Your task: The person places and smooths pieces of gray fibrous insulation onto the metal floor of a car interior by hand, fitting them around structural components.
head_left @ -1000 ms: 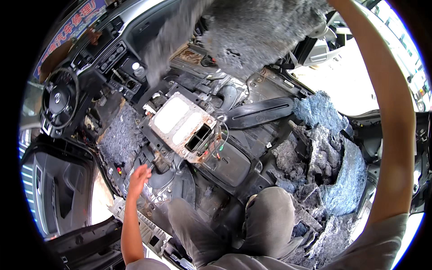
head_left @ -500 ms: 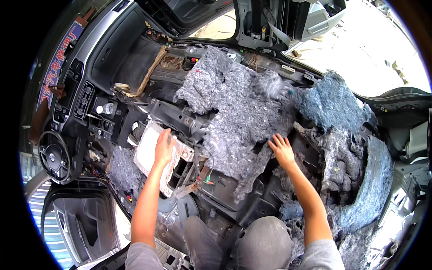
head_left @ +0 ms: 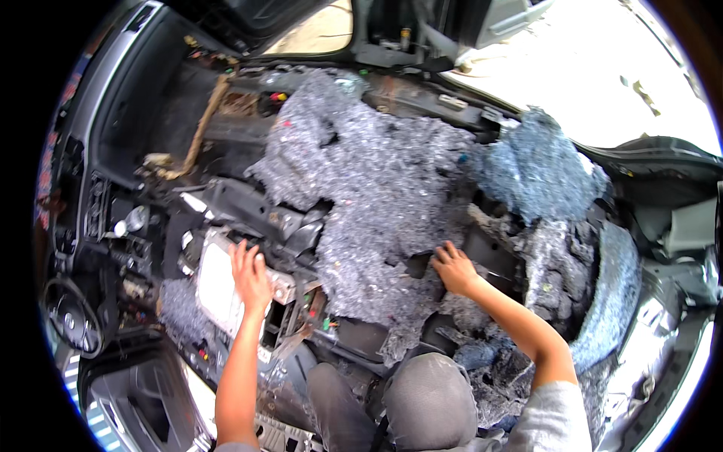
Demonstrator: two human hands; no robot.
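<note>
A large torn sheet of grey felt padding [head_left: 376,173] lies across the middle of the stripped car floor. My left hand [head_left: 251,279] has its fingers spread over a whitish metal box-like part [head_left: 216,277] on the centre tunnel; whether it presses on it I cannot tell. At the felt's right edge, my right hand [head_left: 456,271] reaches out with fingers apart, the tips at the ragged border and no grip on it visible. Right of that hand, more lumpy grey felt [head_left: 553,264] lies beside a bluish felt piece [head_left: 533,166].
To the left are the steering wheel [head_left: 71,320] and dashboard [head_left: 113,98]. An open door [head_left: 139,392] stands at lower left. Loose wires with coloured connectors [head_left: 329,324] lie near my knees [head_left: 429,395]. A curved blue felt strip [head_left: 608,294] is at right.
The view has shifted, so the scene sits further left. The felt sheet, blurred in two spots before, now appears still. Both hands remain near the same things.
</note>
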